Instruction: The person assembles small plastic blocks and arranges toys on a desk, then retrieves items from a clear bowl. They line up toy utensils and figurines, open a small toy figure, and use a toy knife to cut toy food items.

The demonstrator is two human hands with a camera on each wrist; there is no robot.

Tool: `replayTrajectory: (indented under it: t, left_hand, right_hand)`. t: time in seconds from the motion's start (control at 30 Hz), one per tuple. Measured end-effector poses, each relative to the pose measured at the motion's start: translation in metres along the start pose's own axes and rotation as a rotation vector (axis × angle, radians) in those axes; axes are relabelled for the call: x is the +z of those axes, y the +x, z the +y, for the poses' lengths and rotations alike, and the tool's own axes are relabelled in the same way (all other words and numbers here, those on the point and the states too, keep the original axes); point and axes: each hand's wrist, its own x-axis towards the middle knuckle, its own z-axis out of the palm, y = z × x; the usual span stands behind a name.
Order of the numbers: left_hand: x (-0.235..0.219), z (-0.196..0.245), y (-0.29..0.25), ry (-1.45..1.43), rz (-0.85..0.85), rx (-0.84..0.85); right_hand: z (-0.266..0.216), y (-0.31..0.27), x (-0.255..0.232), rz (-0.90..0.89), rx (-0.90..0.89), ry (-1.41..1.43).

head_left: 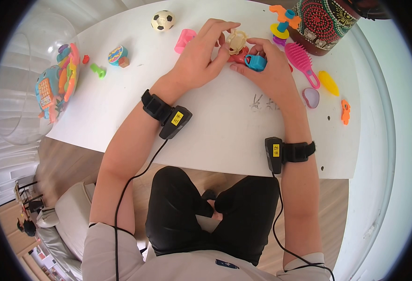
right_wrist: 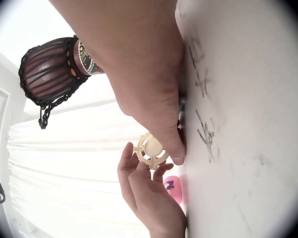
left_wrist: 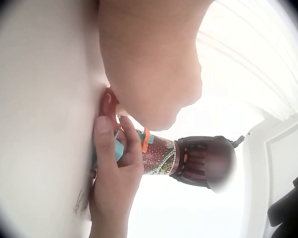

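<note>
My left hand (head_left: pixel 201 58) pinches a cream, wheel-like plastic piece (head_left: pixel 236 41) with cut-out gaps round its rim. In the right wrist view that wheel piece (right_wrist: pixel 153 145) stands on edge between the fingertips. Thumb and fingers of my right hand (head_left: pixel 275 70) are curled round a toy with a blue block-shaped part (head_left: pixel 256 62) and a red part (head_left: pixel 238 57), low over the table. The left wrist view shows the red part (left_wrist: pixel 108 105) right under the cream piece, which overlaps it. Much of the toy is hidden by the fingers.
Left of the hands lie a pink cup-like toy (head_left: pixel 184 40), a toy football (head_left: pixel 163 21) and a blue-yellow drum (head_left: pixel 118 55). To the right are a pink hairbrush (head_left: pixel 301 62), a heart-shaped piece (head_left: pixel 311 98), a yellow piece (head_left: pixel 328 83) and a patterned drum (head_left: pixel 325 23).
</note>
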Motion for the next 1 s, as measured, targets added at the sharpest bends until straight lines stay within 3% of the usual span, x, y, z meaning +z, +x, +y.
replayTrajectory:
  t: [1.0]
  left_hand:
    - [0.001,0.0022,0.0029,0.06,0.075,-0.037]
  right_hand:
    - [-0.001,0.0003,0.0003,-0.019,0.035,0.043]
